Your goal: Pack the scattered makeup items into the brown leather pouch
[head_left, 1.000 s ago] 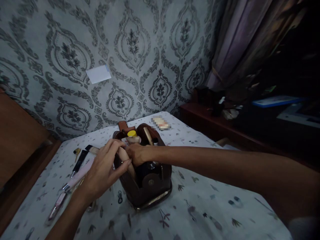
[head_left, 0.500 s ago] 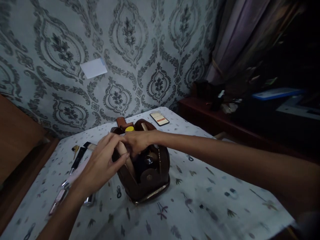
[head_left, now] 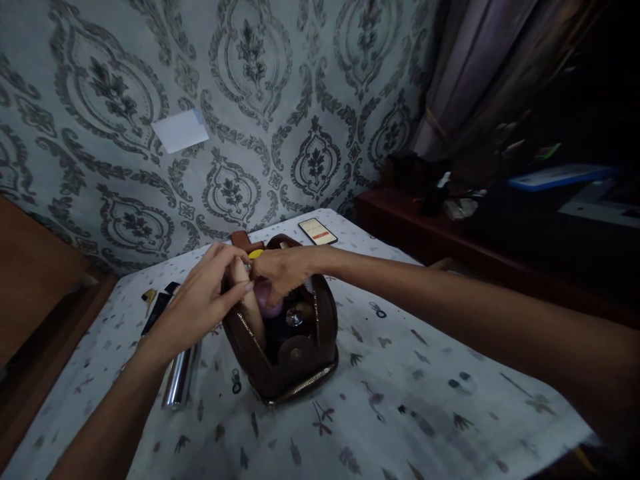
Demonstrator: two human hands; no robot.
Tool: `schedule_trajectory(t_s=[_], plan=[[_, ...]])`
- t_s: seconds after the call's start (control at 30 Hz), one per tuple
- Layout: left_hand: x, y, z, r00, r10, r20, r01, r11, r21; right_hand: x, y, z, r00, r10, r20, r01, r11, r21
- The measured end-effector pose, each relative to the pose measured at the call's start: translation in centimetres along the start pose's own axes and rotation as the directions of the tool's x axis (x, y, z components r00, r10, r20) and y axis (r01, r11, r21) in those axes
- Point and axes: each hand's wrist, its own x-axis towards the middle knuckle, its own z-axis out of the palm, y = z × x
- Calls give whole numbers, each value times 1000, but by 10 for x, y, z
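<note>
A dark brown zippered bag stands unzipped on the cloth-covered table. My left hand is closed at its left rim, thumb and fingers around a long beige, tube-like item along the inner side. Inside the bag, my right hand has its fingers bent down onto a rounded pinkish-purple item; the fingertips are partly hidden. A shiny clear-topped item lies just right of it. Behind my right hand shows a yellow cap.
Left of the bag lie a silver cylinder, a black tube-like item and a small yellow-and-black item. A lit phone and a brown leather item are at the back. A dark red ledge borders the right side.
The pinkish-purple item now shows under my right hand's fingers. My left hand has shifted slightly up and left, uncovering more of the silver cylinder. The view has moved a little.
</note>
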Motion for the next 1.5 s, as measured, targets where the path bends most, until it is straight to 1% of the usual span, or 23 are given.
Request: schedule_trajectory(t_s=[0.1, 0.2, 0.3, 0.37, 0.47, 0.53, 0.6, 0.67, 0.77, 0.83, 0.9, 0.97, 1.1, 1.2, 1.27, 1.33, 1.43, 1.5], plan=[[6, -6, 1, 1000, 0, -3, 0, 1000, 27, -1, 2, 1, 1000, 18, -15, -18, 1000, 4], [12, -9, 2, 998, -61, -3, 61, 995, 83, 0, 2, 3, 998, 54, -16, -54, 999, 3], [16, -5, 3, 992, -126, -9, 125, 969, 212, 0, 2, 4, 996, 75, -43, -76, 997, -2], [17, 1, 4, 988, -156, -17, 153, 925, 347, 0, 2, 6, 993, 96, -69, -95, 995, 12], [16, 13, 7, 978, -197, -67, 202, 822, 532, 0, 5, 8, 985, 135, -103, -129, 990, 65], [14, 19, 10, 974, -200, -111, 225, 761, 608, 1, 7, 10, 982, 148, -119, -136, 986, 98], [13, 21, 11, 974, -182, -138, 228, 726, 649, 2, 11, 11, 981, 153, -123, -135, 981, 140], [13, 18, 9, 979, -157, -129, 203, 741, 640, 2, 15, 10, 980, 157, -121, -130, 971, 200], [16, 9, 2, 989, -137, -57, 147, 850, 505, -1, 20, 8, 979, 177, -97, -136, 934, 331], [19, 4, -3, 989, -151, -12, 143, 904, 402, -4, 22, 5, 979, 189, -72, -146, 909, 389], [21, 1, -5, 987, -163, -8, 154, 916, 370, -6, 23, 3, 980, 187, -65, -147, 907, 395], [20, 3, -4, 988, -150, -37, 152, 895, 419, -7, 23, 1, 981, 184, -62, -150, 919, 364], [17, 9, 8, 982, -149, -116, 188, 801, 568, -7, 24, -1, 979, 192, -60, -168, 944, 285], [17, 8, 16, 975, -168, -143, 220, 765, 605, -9, 24, -2, 978, 195, -74, -170, 951, 258], [18, 7, 19, 975, -187, -121, 221, 757, 615, -10, 24, -2, 974, 212, -78, -189, 954, 235], [19, 5, 20, 973, -223, -61, 212, 755, 621, -10, 22, -2, 973, 220, -66, -201, 956, 212], [23, 6, 19, 959, -283, 29, 203, 753, 626, -11, 19, -3, 982, 178, -64, -163, 968, 192], [24, 6, 18, 955, -291, 58, 192, 756, 626, -11, 17, -3, 985, 156, -77, -140, 974, 177]])
